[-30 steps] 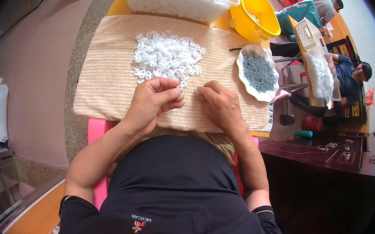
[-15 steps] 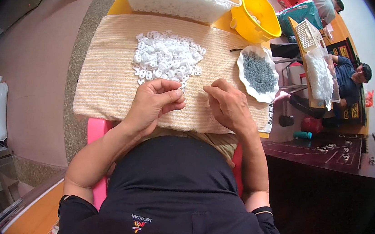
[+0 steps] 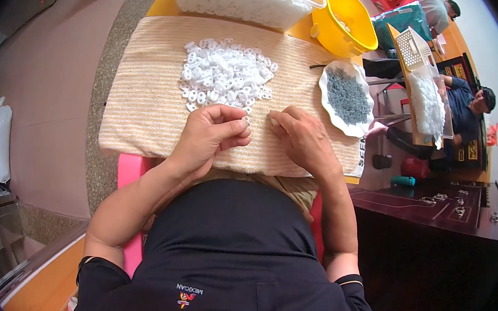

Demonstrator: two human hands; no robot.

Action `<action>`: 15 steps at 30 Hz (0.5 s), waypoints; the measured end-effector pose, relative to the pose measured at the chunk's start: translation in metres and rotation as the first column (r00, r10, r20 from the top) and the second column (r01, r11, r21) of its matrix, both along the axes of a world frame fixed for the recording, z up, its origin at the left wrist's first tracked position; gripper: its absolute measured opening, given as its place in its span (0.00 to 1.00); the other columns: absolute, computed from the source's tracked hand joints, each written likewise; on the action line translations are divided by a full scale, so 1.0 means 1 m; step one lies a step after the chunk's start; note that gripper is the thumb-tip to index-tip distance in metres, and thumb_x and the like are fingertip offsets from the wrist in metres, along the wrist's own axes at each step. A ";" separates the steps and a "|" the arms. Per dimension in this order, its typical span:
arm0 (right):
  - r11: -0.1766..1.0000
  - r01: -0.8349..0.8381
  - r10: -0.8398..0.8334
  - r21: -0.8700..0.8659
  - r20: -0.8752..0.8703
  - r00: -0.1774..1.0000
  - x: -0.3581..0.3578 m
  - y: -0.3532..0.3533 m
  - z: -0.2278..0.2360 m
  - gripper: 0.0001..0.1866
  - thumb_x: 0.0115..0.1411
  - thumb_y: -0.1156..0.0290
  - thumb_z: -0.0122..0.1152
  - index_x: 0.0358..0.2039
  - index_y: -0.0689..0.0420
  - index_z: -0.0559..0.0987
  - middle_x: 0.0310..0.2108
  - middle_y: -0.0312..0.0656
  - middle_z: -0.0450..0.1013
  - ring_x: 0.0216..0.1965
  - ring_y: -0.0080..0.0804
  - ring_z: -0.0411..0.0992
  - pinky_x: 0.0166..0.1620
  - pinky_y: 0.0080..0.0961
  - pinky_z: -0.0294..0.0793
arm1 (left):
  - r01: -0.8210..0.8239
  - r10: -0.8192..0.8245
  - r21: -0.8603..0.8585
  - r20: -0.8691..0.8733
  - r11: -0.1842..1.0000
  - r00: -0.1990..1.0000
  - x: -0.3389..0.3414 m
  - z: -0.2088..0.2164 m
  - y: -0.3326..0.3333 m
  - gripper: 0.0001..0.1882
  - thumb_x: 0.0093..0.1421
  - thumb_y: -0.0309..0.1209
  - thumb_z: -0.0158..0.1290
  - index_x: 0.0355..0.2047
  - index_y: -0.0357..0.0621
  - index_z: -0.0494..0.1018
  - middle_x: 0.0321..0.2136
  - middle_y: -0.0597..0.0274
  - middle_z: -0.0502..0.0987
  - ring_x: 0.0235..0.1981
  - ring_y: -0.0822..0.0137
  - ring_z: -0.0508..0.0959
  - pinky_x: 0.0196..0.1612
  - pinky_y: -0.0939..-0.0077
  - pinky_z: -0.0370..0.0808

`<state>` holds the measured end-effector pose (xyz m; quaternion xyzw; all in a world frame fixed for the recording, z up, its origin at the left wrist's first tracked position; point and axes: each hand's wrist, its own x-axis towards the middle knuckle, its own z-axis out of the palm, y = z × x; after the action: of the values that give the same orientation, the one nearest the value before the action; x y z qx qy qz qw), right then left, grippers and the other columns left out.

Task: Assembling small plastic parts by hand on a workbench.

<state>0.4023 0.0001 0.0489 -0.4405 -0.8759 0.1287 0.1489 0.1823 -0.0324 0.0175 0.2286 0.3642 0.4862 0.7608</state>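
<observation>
My left hand [image 3: 213,136] is closed in a pinch on a small white plastic piece [image 3: 247,119], which shows at the fingertips. Just to its right, my right hand [image 3: 303,137] hovers over the towel with thumb and forefinger pressed together; whatever is between them is too small to make out. Beyond the left hand lies a loose heap of white plastic pieces [image 3: 225,73] with holes in them. A white wavy-edged dish [image 3: 327,108] holds many tiny grey parts [image 3: 347,98] and stands to the right of my right hand.
A striped beige towel [image 3: 140,100] covers the table. At the back are a clear bin [image 3: 239,4] full of white pieces and a yellow basin [image 3: 324,35]. Two people work at other tables on the right, one near a white perforated basket [image 3: 414,50]. White sacks [image 3: 1,145] stand far left.
The whole view has shifted slightly, so everything sits a little farther right. Both hands keep nearly the same pose, with the white piece still in the left fingertips.
</observation>
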 end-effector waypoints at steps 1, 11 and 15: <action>1.000 0.000 0.000 0.000 0.000 1.000 0.000 0.000 0.001 0.09 0.57 0.73 0.58 0.39 0.59 0.78 0.30 0.47 0.72 0.36 0.46 0.73 0.39 0.38 0.71 | 0.002 -0.002 0.000 -0.002 1.000 1.000 0.000 -0.001 0.000 0.08 0.60 0.23 0.56 0.40 0.36 0.73 0.32 0.60 0.77 0.33 0.71 0.80 0.40 0.74 0.82; 0.995 0.048 -0.066 -0.085 -0.225 0.972 0.004 -0.001 -0.008 0.15 0.53 0.79 0.63 0.43 0.61 0.78 0.30 0.46 0.74 0.30 0.38 0.74 0.35 0.29 0.73 | 0.010 -0.010 -0.001 0.000 1.000 1.000 0.002 0.000 -0.001 0.08 0.60 0.23 0.56 0.40 0.35 0.73 0.32 0.60 0.77 0.32 0.71 0.80 0.40 0.74 0.82; 0.944 -0.028 -0.147 -0.327 -0.497 0.855 0.005 -0.004 -0.007 0.14 0.55 0.80 0.65 0.44 0.63 0.78 0.28 0.38 0.74 0.28 0.22 0.71 0.33 0.21 0.73 | 0.010 -0.010 -0.011 0.001 1.000 1.000 0.002 -0.001 -0.002 0.08 0.60 0.23 0.56 0.40 0.35 0.73 0.32 0.60 0.77 0.32 0.71 0.80 0.40 0.74 0.82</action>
<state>0.4072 -0.0042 0.0419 -0.4356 -0.7565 0.3786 0.3076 0.1846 -0.0341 0.0164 0.2261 0.3654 0.4806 0.7645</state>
